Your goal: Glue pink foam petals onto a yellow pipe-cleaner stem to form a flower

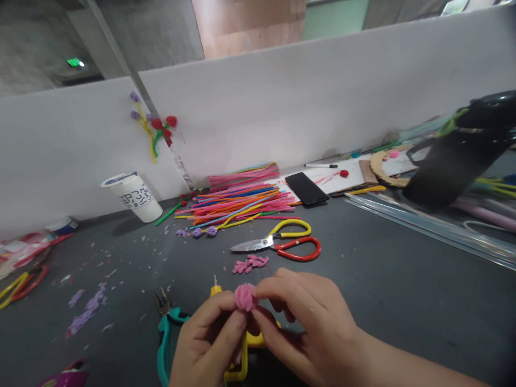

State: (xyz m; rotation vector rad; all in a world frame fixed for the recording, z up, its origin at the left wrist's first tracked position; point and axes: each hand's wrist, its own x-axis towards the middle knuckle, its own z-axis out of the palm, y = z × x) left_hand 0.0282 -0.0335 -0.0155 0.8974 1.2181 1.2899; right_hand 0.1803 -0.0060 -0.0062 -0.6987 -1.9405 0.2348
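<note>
A small round pink flower head (245, 297), made of fuzzy pipe-cleaner pieces, is pinched between both hands. My left hand (213, 338) closes thumb and fingers on its lower left side. Thumb and forefinger of my right hand (310, 322) press on its right side. Behind and below the hands lies a yellow hot glue gun (216, 291), mostly hidden, its nozzle pointing away. Just beyond the flower head is a little heap of cut pink pieces (250, 263). Scissors (278, 243) with one yellow and one red handle rest past that heap. Teal-handled pliers (165, 328) lie left of my left hand.
Bundled coloured pipe cleaners (242, 201) lie at the back beside a black phone (307, 189). A white cup (133, 196) stands left, a dark jug (459, 156) right, near clear plastic sticks (435, 228). Purple scraps (88, 309) litter the left side; a white partition (302, 102) runs behind.
</note>
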